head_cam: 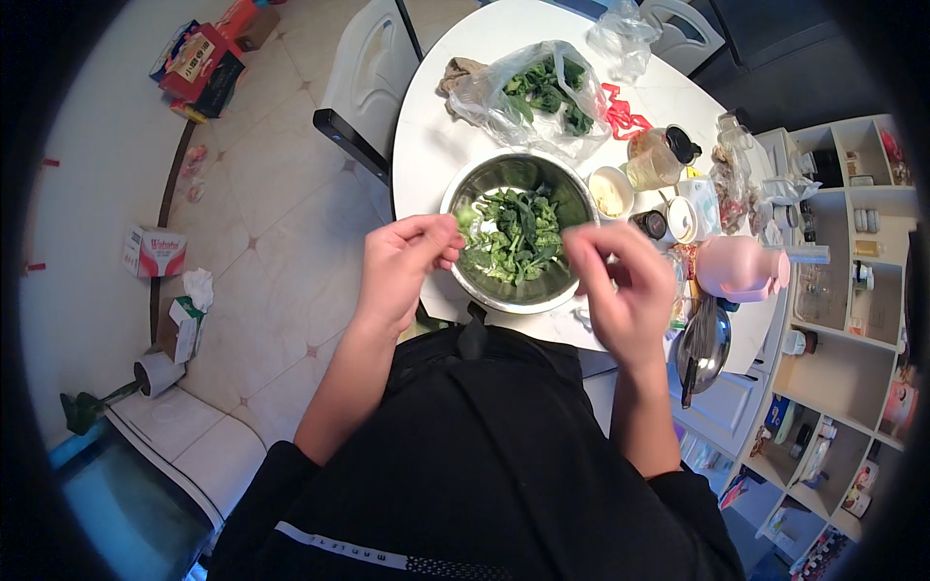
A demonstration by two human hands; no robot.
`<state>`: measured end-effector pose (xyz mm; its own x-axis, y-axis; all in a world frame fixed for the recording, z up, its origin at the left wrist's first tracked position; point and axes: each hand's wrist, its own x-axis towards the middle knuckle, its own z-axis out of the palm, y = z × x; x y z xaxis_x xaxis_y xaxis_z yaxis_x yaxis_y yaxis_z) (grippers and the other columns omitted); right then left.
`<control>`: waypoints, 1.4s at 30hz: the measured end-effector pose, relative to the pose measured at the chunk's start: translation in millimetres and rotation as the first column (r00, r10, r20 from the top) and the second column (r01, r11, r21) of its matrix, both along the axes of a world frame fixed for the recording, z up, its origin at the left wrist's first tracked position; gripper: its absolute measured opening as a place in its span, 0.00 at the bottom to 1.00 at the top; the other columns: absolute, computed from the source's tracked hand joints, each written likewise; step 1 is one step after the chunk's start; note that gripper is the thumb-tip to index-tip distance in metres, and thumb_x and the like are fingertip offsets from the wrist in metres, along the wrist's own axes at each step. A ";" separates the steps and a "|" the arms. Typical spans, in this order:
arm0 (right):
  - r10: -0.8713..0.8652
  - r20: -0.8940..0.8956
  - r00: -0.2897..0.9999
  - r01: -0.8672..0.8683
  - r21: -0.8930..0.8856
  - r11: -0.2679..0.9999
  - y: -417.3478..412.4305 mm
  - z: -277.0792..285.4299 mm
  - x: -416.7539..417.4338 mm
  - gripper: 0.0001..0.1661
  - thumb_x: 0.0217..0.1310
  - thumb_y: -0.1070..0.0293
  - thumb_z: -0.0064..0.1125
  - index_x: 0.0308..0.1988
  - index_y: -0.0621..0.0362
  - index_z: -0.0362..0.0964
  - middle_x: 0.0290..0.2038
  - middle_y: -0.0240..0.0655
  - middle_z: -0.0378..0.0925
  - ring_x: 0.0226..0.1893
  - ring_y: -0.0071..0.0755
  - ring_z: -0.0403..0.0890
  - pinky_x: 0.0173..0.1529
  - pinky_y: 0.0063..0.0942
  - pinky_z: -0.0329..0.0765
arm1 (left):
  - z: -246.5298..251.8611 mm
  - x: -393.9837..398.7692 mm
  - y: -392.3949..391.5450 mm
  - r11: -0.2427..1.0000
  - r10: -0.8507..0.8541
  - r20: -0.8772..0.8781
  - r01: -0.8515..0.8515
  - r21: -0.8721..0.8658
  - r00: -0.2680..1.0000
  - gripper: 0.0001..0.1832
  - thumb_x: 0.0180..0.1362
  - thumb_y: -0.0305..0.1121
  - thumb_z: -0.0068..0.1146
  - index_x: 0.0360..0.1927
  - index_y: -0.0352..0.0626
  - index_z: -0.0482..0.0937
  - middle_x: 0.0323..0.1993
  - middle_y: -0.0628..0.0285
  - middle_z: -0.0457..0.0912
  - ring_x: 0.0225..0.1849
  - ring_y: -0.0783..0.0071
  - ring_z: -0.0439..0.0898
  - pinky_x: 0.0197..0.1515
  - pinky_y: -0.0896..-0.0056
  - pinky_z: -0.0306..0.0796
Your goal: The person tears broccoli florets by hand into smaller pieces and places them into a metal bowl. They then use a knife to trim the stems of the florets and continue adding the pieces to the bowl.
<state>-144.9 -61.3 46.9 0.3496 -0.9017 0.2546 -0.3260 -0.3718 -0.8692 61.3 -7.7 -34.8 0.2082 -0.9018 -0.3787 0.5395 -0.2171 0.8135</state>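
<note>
A stainless steel bowl sits at the near edge of the white table, with torn green leaves in its bottom. At the bowl's left rim, my left hand pinches a small, blurred piece of green vegetable between thumb and fingers. My right hand is at the right rim with curled fingers, also blurred. Whether anything is between those fingers cannot be made out. Beyond the bowl lies an open clear plastic bag holding more leafy greens.
A white bowl with pale food, a black-lidded jar, a pink jug and a metal lid with a whisk crowd the right side. Red plastic strips lie behind. A white chair stands left of the round table.
</note>
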 end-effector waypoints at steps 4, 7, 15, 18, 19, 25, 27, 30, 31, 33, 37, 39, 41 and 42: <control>-0.085 -0.361 0.929 0.087 -0.011 0.996 -29.9 -66.1 -21.6 0.16 0.50 0.76 0.63 0.43 0.56 0.77 0.34 0.36 0.78 0.22 0.27 0.75 0.29 0.24 0.72 | -6.9 -6.4 1.0 0.985 -0.087 -0.483 0.147 0.088 0.871 0.23 0.65 0.46 0.50 0.50 0.34 0.73 0.33 0.63 0.79 0.33 0.80 0.77 0.37 0.79 0.73; -0.033 -0.546 0.837 0.119 0.123 0.985 -22.7 -88.4 -35.8 0.27 0.49 0.69 0.65 0.52 0.52 0.73 0.43 0.39 0.78 0.26 0.34 0.80 0.36 0.32 0.76 | 2.7 -20.5 0.1 0.975 -0.026 -0.671 0.168 0.148 0.741 0.19 0.68 0.44 0.44 0.43 0.35 0.74 0.32 0.63 0.80 0.30 0.77 0.77 0.35 0.79 0.73; -0.243 -0.311 0.919 0.320 0.228 0.920 13.9 -100.3 -99.4 0.15 0.53 0.66 0.63 0.42 0.59 0.77 0.35 0.37 0.81 0.25 0.29 0.81 0.33 0.27 0.76 | 24.2 -63.8 -3.3 0.935 -0.226 -0.746 0.355 0.015 0.627 0.24 0.70 0.47 0.37 0.50 0.33 0.69 0.44 0.51 0.79 0.43 0.68 0.80 0.47 0.70 0.76; -0.378 -0.241 0.894 0.439 0.302 0.846 25.3 -101.1 -136.0 0.13 0.58 0.64 0.61 0.30 0.64 0.79 0.23 0.34 0.81 0.21 0.23 0.79 0.28 0.22 0.73 | 31.3 -93.1 -8.5 0.919 -0.247 -0.727 0.393 0.034 0.640 0.21 0.70 0.47 0.37 0.44 0.36 0.70 0.42 0.54 0.76 0.43 0.67 0.76 0.48 0.68 0.73; -0.422 -0.175 0.889 0.457 0.324 0.828 30.0 -102.3 -149.6 0.16 0.61 0.61 0.59 0.28 0.65 0.79 0.21 0.34 0.80 0.20 0.21 0.77 0.27 0.21 0.72 | 29.4 -102.6 -9.2 0.914 -0.257 -0.736 0.405 0.025 0.626 0.20 0.70 0.46 0.37 0.43 0.37 0.71 0.41 0.54 0.75 0.42 0.66 0.76 0.47 0.68 0.73; -0.695 -0.232 0.680 0.733 0.229 0.641 55.3 -116.5 -253.4 0.17 0.62 0.60 0.56 0.30 0.63 0.78 0.22 0.34 0.79 0.22 0.23 0.76 0.31 0.24 0.73 | 35.5 -173.3 -19.2 0.881 -0.325 -0.638 0.469 0.064 0.698 0.16 0.68 0.40 0.44 0.45 0.35 0.71 0.33 0.61 0.73 0.35 0.71 0.71 0.42 0.69 0.69; -0.817 -0.308 0.488 0.853 -0.029 0.521 65.1 -127.8 -297.9 0.13 0.58 0.61 0.60 0.35 0.62 0.77 0.26 0.35 0.80 0.25 0.26 0.76 0.34 0.25 0.74 | 39.7 -196.1 -21.8 0.849 -0.423 -0.571 0.527 0.022 0.704 0.19 0.68 0.40 0.45 0.49 0.32 0.71 0.33 0.61 0.74 0.36 0.72 0.73 0.42 0.70 0.71; -0.826 -0.469 0.313 0.919 -0.070 0.389 79.8 -132.3 -355.7 0.19 0.51 0.61 0.64 0.43 0.57 0.74 0.37 0.36 0.79 0.39 0.35 0.76 0.46 0.31 0.72 | 40.8 -222.0 -21.5 0.813 -0.521 -0.447 0.582 0.000 0.728 0.21 0.67 0.42 0.47 0.50 0.30 0.72 0.36 0.62 0.77 0.36 0.76 0.76 0.42 0.73 0.74; -0.809 -0.518 0.278 0.914 -0.117 0.389 84.1 -137.4 -373.0 0.21 0.51 0.61 0.64 0.45 0.56 0.73 0.40 0.36 0.78 0.43 0.39 0.76 0.49 0.33 0.71 | 39.4 -229.5 -22.2 0.804 -0.546 -0.407 0.595 -0.006 0.733 0.20 0.67 0.42 0.47 0.50 0.32 0.73 0.35 0.63 0.76 0.36 0.76 0.76 0.42 0.73 0.74; -0.754 -0.631 0.181 0.900 -0.203 0.385 92.1 -147.8 -398.5 0.24 0.51 0.60 0.64 0.48 0.55 0.71 0.44 0.36 0.76 0.47 0.42 0.74 0.52 0.38 0.69 | 34.9 -243.3 -21.6 0.804 -0.554 -0.420 0.592 -0.047 0.719 0.19 0.67 0.44 0.46 0.48 0.36 0.71 0.35 0.64 0.73 0.36 0.75 0.70 0.36 0.77 0.69; -0.662 -0.741 0.114 0.893 -0.217 0.395 88.7 -179.4 -425.4 0.27 0.51 0.57 0.64 0.50 0.53 0.69 0.47 0.35 0.75 0.51 0.43 0.72 0.55 0.45 0.66 | 26.8 -251.3 -27.4 0.857 -0.485 -0.539 0.499 -0.133 0.689 0.14 0.65 0.40 0.48 0.44 0.39 0.70 0.36 0.63 0.69 0.37 0.74 0.66 0.37 0.77 0.66; -0.621 -0.766 0.167 0.863 -0.191 0.468 83.5 -183.2 -426.9 0.27 0.50 0.55 0.64 0.50 0.53 0.70 0.47 0.35 0.76 0.50 0.43 0.73 0.54 0.46 0.67 | 29.3 -248.0 -30.3 0.882 -0.439 -0.521 0.461 -0.097 0.732 0.12 0.64 0.37 0.49 0.43 0.39 0.69 0.36 0.62 0.68 0.38 0.74 0.65 0.38 0.77 0.65; -0.538 -0.822 0.184 0.870 -0.118 0.478 72.5 -177.6 -422.0 0.28 0.50 0.54 0.64 0.50 0.53 0.70 0.46 0.36 0.77 0.50 0.43 0.75 0.53 0.47 0.68 | 27.4 -241.1 -31.1 0.889 -0.447 -0.458 0.438 -0.133 0.768 0.11 0.62 0.33 0.49 0.44 0.38 0.69 0.37 0.61 0.68 0.38 0.73 0.66 0.39 0.77 0.65; -0.471 -0.864 0.178 0.894 -0.058 0.444 66.0 -173.3 -418.8 0.29 0.49 0.53 0.64 0.50 0.52 0.70 0.45 0.37 0.78 0.49 0.43 0.76 0.52 0.46 0.68 | 26.4 -236.5 -30.8 0.884 -0.462 -0.421 0.442 -0.151 0.781 0.12 0.62 0.33 0.49 0.45 0.38 0.69 0.37 0.61 0.68 0.38 0.73 0.66 0.39 0.78 0.65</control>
